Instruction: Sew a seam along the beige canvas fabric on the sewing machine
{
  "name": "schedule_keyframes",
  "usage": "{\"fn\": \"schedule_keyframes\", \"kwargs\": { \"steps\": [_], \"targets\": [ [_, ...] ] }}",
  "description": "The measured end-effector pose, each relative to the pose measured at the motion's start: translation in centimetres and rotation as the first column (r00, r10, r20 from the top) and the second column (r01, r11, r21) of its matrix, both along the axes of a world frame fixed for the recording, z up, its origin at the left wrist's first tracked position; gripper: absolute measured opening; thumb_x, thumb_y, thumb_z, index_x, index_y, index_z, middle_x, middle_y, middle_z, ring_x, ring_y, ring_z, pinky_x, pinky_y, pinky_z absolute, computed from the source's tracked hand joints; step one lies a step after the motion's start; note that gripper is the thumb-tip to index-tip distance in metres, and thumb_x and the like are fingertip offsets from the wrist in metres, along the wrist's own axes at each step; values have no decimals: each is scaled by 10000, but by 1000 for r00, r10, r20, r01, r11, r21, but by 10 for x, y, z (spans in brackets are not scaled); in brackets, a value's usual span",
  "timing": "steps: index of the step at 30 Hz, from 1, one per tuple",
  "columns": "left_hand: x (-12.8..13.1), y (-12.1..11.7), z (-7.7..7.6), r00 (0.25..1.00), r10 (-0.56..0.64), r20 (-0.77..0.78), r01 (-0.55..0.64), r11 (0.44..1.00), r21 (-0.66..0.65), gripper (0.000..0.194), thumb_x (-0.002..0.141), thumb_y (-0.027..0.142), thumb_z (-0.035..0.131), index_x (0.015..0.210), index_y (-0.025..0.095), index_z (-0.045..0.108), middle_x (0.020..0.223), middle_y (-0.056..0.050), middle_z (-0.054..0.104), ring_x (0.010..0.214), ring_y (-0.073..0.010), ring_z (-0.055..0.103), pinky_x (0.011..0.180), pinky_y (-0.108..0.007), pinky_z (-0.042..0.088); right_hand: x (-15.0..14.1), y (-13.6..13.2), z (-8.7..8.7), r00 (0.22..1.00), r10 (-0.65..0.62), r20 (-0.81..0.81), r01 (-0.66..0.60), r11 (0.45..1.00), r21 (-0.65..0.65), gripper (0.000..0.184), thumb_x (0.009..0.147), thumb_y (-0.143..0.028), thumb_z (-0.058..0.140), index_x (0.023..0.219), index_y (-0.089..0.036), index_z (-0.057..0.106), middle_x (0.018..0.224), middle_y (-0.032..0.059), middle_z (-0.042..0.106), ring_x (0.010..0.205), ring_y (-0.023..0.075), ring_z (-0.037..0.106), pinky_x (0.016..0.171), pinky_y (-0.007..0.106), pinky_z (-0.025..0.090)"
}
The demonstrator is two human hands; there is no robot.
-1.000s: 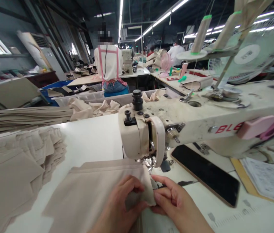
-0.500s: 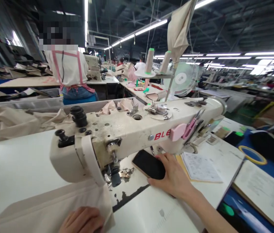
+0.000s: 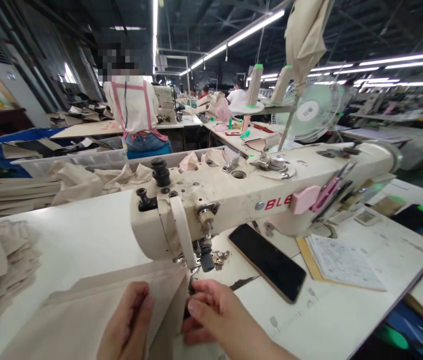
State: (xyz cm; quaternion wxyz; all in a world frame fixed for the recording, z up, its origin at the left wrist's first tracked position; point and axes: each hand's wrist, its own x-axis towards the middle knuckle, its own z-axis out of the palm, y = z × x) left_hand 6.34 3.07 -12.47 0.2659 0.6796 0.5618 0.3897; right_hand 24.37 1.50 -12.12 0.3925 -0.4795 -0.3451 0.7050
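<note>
A piece of beige fabric (image 3: 84, 310) lies on the white table, its far corner by the needle area of the sewing machine (image 3: 211, 195). My left hand (image 3: 127, 320) is closed at the fabric, thumb and fingers pressed together on its near part. Beside the fabric's right edge is my right hand (image 3: 215, 315), fingers loosely bent and somewhat apart, with the lower ones blurred. Whether its fingertips touch the cloth is hard to see. A black-screened phone (image 3: 267, 260) lies flat under the machine arm, to the right of my right hand and apart from it.
Paper sheets (image 3: 342, 260) lie right of the phone. Stacked beige pieces (image 3: 1, 270) are at the left, and a bin of cloth (image 3: 84, 175) stands behind the table. Pink-handled snips (image 3: 326, 195) hang on the machine. A person (image 3: 136, 110) sits beyond, facing away.
My right hand has let go of the phone and moved left to the fabric's edge. The phone now lies flat. My left hand has risen slightly and closed; the view has turned left.
</note>
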Motion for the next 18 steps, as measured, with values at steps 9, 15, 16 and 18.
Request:
{"fn": "schedule_keyframes", "kwargs": {
  "steps": [9,15,16,18],
  "targets": [
    [1,-2,-2,985,-14,-170,45,983,179,93,963,285,442,919,240,510,762,25,611,684,-142,614,640,-187,511,-11,15,10,983,-175,-50,173,984,-44,520,600,-459,791,974,-165,580,804,11,659,657,195,692,616,329,581],
    [9,-7,5,891,-284,-353,416,822,388,205,964,138,447,1099,175,597,932,-68,666,844,-170,628,773,-269,525,-5,5,2,992,-124,-17,123,991,-53,332,647,-396,808,762,-173,591,666,-43,624,617,148,665,577,263,567],
    [12,-7,6,888,-298,-350,430,808,403,215,970,141,437,1113,155,598,927,-82,666,837,-176,624,758,-281,527,-4,4,1,992,-126,-25,125,991,-54,336,656,-403,806,759,-180,577,680,-39,641,630,141,663,585,254,566],
    [16,-6,8,891,-295,-344,434,774,461,232,987,164,401,1092,133,606,880,-90,664,789,-181,613,707,-290,524,-2,2,-1,991,-118,-56,114,991,-72,376,634,-414,824,821,-189,587,653,-47,656,595,137,661,593,260,568]
  ]
}}
